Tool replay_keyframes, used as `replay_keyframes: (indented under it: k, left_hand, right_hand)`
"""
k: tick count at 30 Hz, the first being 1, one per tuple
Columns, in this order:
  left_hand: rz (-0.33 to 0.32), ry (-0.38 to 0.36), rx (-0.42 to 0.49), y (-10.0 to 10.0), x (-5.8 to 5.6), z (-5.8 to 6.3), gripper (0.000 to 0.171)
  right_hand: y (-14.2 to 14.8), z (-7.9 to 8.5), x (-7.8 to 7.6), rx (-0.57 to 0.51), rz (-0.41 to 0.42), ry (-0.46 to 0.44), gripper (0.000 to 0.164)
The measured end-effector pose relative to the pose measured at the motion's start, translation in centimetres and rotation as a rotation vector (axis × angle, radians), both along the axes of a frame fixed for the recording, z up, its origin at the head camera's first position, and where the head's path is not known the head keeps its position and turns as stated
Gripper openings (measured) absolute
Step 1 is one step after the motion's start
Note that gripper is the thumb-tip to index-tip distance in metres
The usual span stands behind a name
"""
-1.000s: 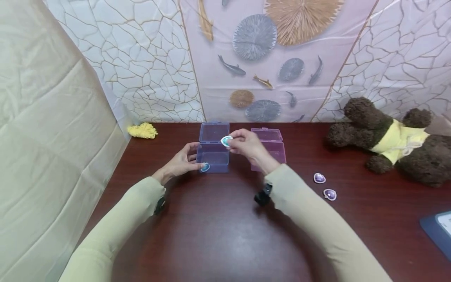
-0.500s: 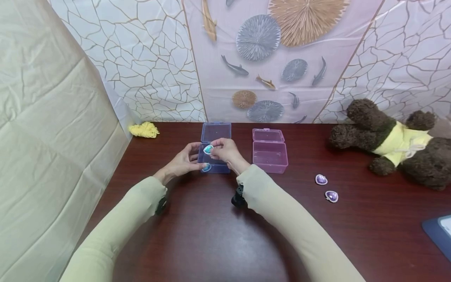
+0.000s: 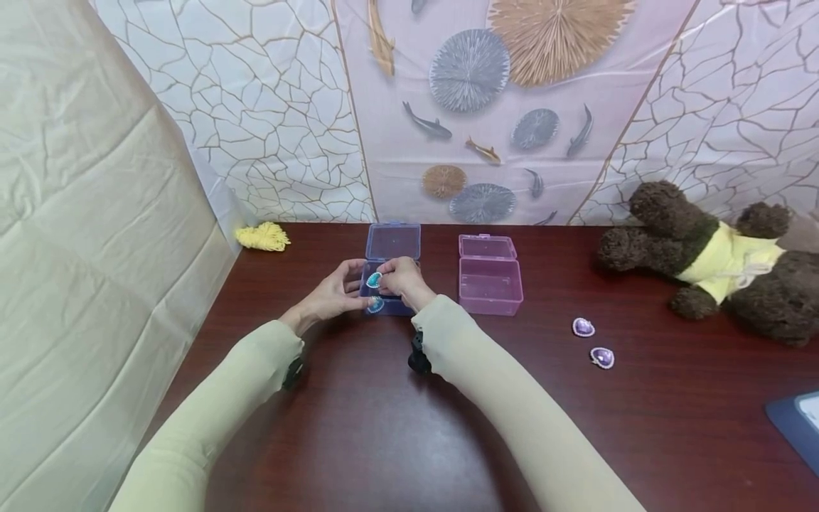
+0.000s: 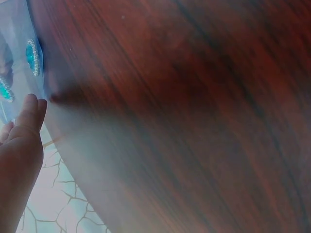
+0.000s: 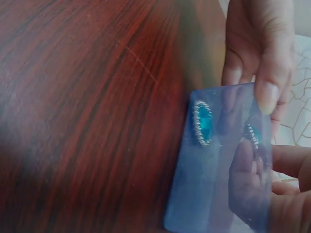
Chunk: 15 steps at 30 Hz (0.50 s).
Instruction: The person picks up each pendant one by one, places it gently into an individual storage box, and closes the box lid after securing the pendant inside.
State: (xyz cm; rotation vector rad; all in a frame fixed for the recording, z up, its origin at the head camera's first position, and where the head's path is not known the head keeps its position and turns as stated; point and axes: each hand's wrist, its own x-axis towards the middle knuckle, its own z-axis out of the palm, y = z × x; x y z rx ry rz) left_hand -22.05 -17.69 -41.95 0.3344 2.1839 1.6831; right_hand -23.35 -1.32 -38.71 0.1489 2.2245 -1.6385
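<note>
A blue transparent box (image 3: 402,310) stands on the table, its lid (image 3: 393,242) tipped back. My left hand (image 3: 333,293) grips the box's left end, thumb at the front wall and fingers at the far side. One teal gem with a beaded rim (image 3: 375,305) shows through the front wall, low in the box. Between thumb and fingers, my right hand (image 3: 404,279) pinches another teal gem (image 3: 374,281), reaching down inside the box. The right wrist view shows the lower gem (image 5: 204,124) and the pinched gem (image 5: 255,136) through the plastic.
A pink transparent box (image 3: 491,302) with a raised lid stands to the right. Two purple beaded gems (image 3: 583,327) lie farther right. Around them are a brown plush toy (image 3: 646,249), a yellow yarn bundle (image 3: 262,237) at the back left and a blue-edged object (image 3: 790,419) at the right edge.
My right hand has carried the teal gem leftward and down, from above the blue box's right side into it. My left hand keeps its hold on the box.
</note>
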Motion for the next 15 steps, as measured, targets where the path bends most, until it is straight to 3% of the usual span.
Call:
replay_keyframes:
  k: [15]
  left_hand:
    - [-0.002,0.015,0.008,-0.11,-0.02,-0.1,0.077]
  right_hand:
    - [-0.91,-0.69,-0.84,0.148,-0.032,-0.054,0.019]
